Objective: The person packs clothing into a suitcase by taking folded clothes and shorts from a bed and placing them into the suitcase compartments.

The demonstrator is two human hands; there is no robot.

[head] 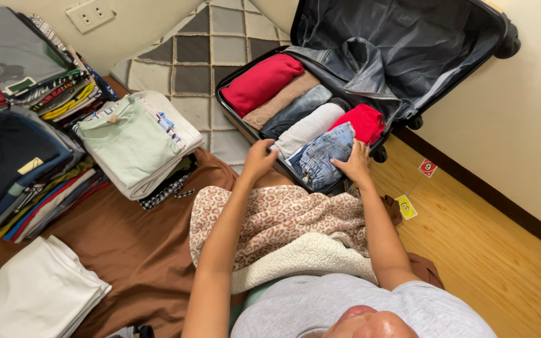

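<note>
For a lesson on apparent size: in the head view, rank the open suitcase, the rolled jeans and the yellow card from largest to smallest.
1. Open suitcase
2. Rolled jeans
3. Yellow card

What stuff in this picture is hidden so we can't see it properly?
- Head view: the left hand's fingertips, tucked behind the pale grey roll.
- Head view: the suitcase's bottom, covered by rolled clothes.
- Head view: the folded stacks, cut off by the left edge.
- Head view: the right hand's palm, pressed on the denim roll.

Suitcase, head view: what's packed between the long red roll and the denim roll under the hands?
Head view: between the long red roll and the denim roll lie three rolls: tan, grey-blue, white.
</note>
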